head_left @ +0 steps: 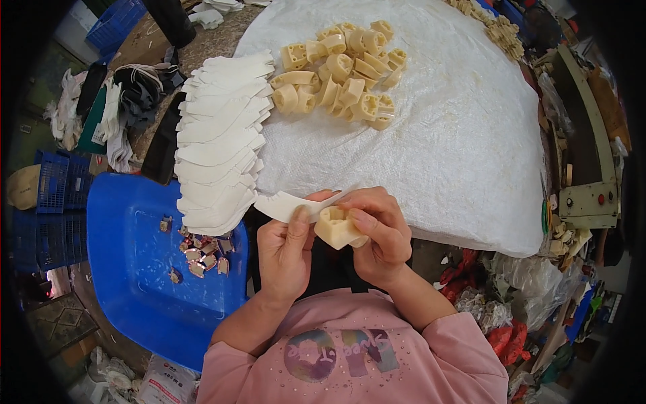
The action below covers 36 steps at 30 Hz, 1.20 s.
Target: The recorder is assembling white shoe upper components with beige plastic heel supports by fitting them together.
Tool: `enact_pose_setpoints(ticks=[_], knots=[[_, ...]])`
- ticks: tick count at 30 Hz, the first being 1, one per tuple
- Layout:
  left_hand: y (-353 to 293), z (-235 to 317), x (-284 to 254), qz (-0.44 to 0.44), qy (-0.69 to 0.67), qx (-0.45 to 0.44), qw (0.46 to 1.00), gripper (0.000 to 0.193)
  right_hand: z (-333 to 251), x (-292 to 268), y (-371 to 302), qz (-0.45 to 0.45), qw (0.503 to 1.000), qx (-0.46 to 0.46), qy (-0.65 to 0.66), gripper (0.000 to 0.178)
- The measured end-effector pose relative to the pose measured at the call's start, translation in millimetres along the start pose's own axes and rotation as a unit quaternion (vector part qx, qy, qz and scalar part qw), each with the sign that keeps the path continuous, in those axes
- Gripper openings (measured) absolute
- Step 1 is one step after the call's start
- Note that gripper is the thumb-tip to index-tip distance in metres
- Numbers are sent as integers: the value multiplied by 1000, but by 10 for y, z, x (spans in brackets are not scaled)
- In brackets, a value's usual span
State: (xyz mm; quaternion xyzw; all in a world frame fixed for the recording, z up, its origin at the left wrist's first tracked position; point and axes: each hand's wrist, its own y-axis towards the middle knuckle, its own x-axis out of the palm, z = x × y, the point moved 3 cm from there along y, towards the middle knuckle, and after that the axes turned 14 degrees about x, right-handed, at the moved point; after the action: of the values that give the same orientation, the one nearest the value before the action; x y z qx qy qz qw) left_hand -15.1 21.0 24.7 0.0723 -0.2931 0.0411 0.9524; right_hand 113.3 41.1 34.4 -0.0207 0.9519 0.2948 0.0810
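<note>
My left hand [285,254] pinches a curved white strip [281,204] of thin sheet material between thumb and fingers. My right hand [382,236] is closed on a cream plastic block that looks like a shoe heel [336,230]. Its hollowed end faces up, and the strip passes behind it, between the two hands. Both hands are close together over the near edge of the white-covered table [431,161]. Beyond them lies a heap of similar cream heels [336,74]. To the left, many white strips [219,145] lie overlapped in a long row.
A blue plastic tub [141,269] at the left holds several small white pieces with reddish edges [202,256]. Blue crates [60,182] stand farther left. At the right are a greenish metal frame [592,148] and a clutter of plastic bags [531,283].
</note>
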Motion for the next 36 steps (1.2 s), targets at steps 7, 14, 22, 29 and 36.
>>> enact_pose_setpoints(ticks=[7, 14, 22, 29, 36], knots=[[-41, -6, -22, -30, 64, -7, 997, 37, 14, -10, -10, 5, 999, -41, -7, 44], [-55, 3, 43, -33, 48, 13, 998, 41, 67, -23, -11, -15, 998, -39, -48, 45], [-36, -69, -30, -103, 170, 37, 979, 46, 166, 18, -14, 21, 984, -61, -168, 45], [34, 136, -157, -18, 315, 153, 937, 26, 6, -63, 73, 19, 976, -61, -206, 37], [-13, 102, -123, -80, 416, 180, 888, 15, -96, -47, 104, -142, 927, 35, -345, 21]])
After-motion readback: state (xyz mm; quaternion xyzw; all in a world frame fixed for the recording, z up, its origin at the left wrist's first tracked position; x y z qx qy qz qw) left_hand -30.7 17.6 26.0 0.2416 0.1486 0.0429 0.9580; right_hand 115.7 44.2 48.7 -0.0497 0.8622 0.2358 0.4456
